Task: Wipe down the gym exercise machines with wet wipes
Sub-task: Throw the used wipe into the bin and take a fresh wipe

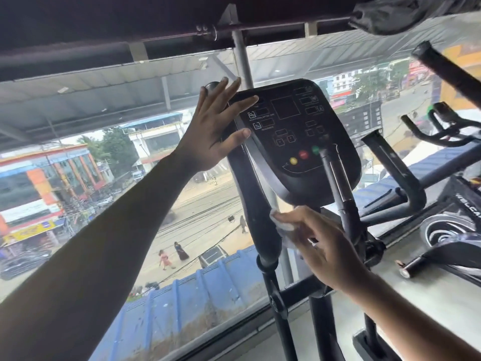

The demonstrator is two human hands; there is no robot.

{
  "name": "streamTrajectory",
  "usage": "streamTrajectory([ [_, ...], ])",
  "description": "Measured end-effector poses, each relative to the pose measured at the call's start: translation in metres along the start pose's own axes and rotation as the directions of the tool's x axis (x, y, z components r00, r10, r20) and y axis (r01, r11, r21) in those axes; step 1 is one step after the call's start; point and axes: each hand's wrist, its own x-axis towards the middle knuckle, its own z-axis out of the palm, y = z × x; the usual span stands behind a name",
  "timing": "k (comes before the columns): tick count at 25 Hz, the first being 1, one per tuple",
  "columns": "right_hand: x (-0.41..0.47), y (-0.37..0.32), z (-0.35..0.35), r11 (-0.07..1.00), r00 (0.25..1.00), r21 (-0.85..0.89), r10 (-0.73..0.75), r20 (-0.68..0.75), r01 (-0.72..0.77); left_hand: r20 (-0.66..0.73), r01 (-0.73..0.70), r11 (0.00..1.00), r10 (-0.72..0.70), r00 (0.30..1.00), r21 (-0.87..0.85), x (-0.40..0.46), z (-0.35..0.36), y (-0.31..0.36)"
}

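A black elliptical machine stands before me, its console carrying dark display windows and yellow, red and green buttons. My left hand is raised with straight, spread fingers against the console's left edge and the left handle bar. Lower down, my right hand presses a white wet wipe with flat fingers against the machine's frame just under the console. The right handle bar rises in front of the console, partly covering it.
An exercise bike with black handlebars stands at the right on a grey floor. A big glass window lies straight ahead, overlooking a street far below. A dark beam runs overhead.
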Motion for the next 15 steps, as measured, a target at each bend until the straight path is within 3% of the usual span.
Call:
streamTrajectory([
  [2,0.022,0.008,-0.003,0.952,0.970,0.200,0.242,-0.028,-0.232,0.006,0.001,1.000,-0.001,1.000,-0.006,0.000,0.000,0.002],
  [4,0.058,0.016,0.008,0.871,0.923,0.330,0.384,0.005,-0.364,0.024,0.013,1.000,-0.013,1.000,0.003,0.000,-0.001,0.003],
  [7,0.088,0.005,0.034,0.799,0.889,0.422,0.456,0.039,-0.428,0.063,0.017,1.000,-0.018,0.998,0.021,0.000,-0.006,0.004],
  [9,0.075,0.002,0.035,0.841,0.901,0.364,0.434,-0.016,-0.399,0.086,0.020,0.999,-0.023,0.996,0.030,0.000,-0.010,0.005],
  [11,0.058,0.013,0.030,0.831,0.920,0.410,0.386,0.061,-0.376,0.095,0.039,0.998,-0.043,0.995,0.044,0.002,-0.011,0.007],
  [13,0.055,0.028,0.023,0.743,0.915,0.536,0.359,0.185,-0.400,0.107,0.070,0.995,-0.076,0.991,0.065,0.003,-0.011,0.011],
  [15,0.072,0.042,0.024,0.641,0.901,0.654,0.406,0.156,-0.402,0.148,0.072,0.992,-0.087,0.985,0.105,0.002,-0.014,0.013],
])
